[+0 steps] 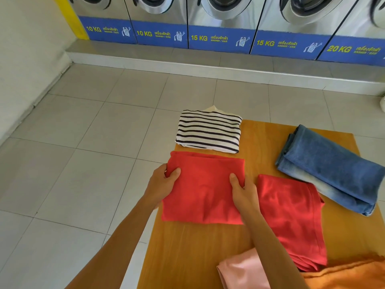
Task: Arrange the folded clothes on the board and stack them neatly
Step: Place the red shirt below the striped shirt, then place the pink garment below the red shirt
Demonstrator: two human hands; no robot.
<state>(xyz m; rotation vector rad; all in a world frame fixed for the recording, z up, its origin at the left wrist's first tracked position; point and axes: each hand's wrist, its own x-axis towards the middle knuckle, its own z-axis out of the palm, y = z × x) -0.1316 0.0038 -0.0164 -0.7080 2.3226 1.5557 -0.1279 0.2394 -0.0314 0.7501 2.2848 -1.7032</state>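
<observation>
A folded red cloth [205, 190] lies near the left edge of the wooden board [260, 138]. My left hand [164, 184] grips its left edge, thumb on top. My right hand [243, 191] grips its right edge the same way. Just beyond it sits a folded black-and-white striped shirt [209, 132] at the board's far left corner. A second folded red garment [291, 215] lies to the right, touching my right hand. Folded blue jeans [333, 170] rest at the far right. A pink cloth [241, 270] and an orange cloth [350, 276] lie at the near edge.
The board stands over a pale tiled floor [83, 132]. A row of washing machines [220, 21] on a raised step lines the far wall. A cream wall [25, 59] is on the left.
</observation>
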